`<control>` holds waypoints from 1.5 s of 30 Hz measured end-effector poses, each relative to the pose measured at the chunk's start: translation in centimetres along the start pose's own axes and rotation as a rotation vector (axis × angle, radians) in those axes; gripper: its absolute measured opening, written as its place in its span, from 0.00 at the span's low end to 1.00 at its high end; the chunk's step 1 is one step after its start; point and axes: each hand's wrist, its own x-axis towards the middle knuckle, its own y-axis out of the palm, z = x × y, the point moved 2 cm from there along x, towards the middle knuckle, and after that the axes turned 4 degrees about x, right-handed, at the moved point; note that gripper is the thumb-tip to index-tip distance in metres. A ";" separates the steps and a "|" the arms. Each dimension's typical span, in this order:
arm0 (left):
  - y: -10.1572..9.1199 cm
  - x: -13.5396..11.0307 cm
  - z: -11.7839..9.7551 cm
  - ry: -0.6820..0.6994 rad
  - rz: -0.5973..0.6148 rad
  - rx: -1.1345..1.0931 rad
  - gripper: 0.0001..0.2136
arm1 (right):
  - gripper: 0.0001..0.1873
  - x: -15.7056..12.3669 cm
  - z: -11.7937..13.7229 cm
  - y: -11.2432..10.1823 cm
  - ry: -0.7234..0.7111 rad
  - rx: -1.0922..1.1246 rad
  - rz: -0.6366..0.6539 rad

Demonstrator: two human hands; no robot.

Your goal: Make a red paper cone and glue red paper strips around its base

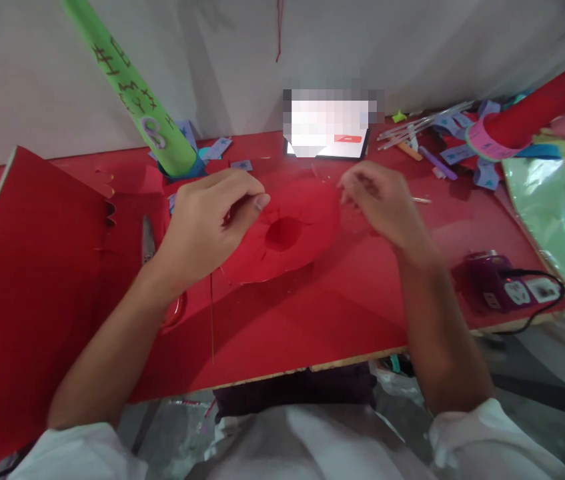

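Note:
A round sheet of red paper with a dark hole and short slits around it lies between my hands. My left hand is over its left edge, with thumb and fingers pinched together. What it holds, if anything, is hidden. On the other side, my right hand hovers near the paper's right edge, its fingers curled together and slightly blurred. I cannot make out anything in them. Scissors lie to the left, their red handle partly behind my left forearm. A thin stick lies below my left hand.
A tall red board stands at the left. Behind are a green paper cone and a lit tablet. Glue sticks, a purple cutter and a red cone lie right, beyond a purple power socket with its cord.

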 end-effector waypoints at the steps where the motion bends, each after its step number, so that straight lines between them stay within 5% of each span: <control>1: -0.2 0.0 -0.3 0.032 0.037 -0.041 0.12 | 0.17 0.4 -0.1 1.0 -0.002 0.087 0.083; 4: -0.5 -0.2 -1.0 0.109 0.289 -0.137 0.13 | 0.21 0.6 -1.0 3.9 0.056 0.334 0.427; 6: -0.4 -0.3 -1.1 0.140 0.483 -0.180 0.15 | 0.24 0.1 -1.7 5.4 0.126 0.424 0.510; 8: -0.2 -0.4 -0.6 0.109 0.597 -0.193 0.19 | 0.24 -0.6 -2.3 6.5 0.147 0.440 0.460; 11: 0.8 -0.4 1.2 -0.071 0.598 -0.141 0.24 | 0.22 -1.3 -2.8 7.6 0.116 0.384 0.387; 17: 5.7 -1.6 4.5 -0.250 0.642 -0.100 0.34 | 0.24 -2.3 -2.6 9.1 0.068 0.278 0.394; 21: 8.2 -1.8 5.3 -0.311 0.475 -0.324 0.44 | 0.32 -2.6 -1.6 9.8 -0.002 0.379 0.392; 25: 8.2 -1.2 5.3 -0.333 0.262 -0.443 0.42 | 0.41 -2.7 -0.4 8.9 -0.017 0.484 0.315; 31: 4.5 0.7 2.1 -0.250 0.089 -0.466 0.39 | 0.43 -2.6 0.4 4.6 -0.019 0.569 0.404; 36: 2.0 1.3 -0.5 -0.199 -0.009 -0.419 0.36 | 0.36 -2.0 -0.5 3.4 -0.079 0.608 0.259; 40: 4.0 0.5 0.1 -0.094 -0.056 -0.505 0.34 | 0.32 -1.7 -1.2 4.6 -0.152 0.427 0.252; 45: 8.5 -0.7 1.9 -0.109 0.029 -0.622 0.33 | 0.33 -1.8 -2.5 7.0 -0.174 0.301 0.293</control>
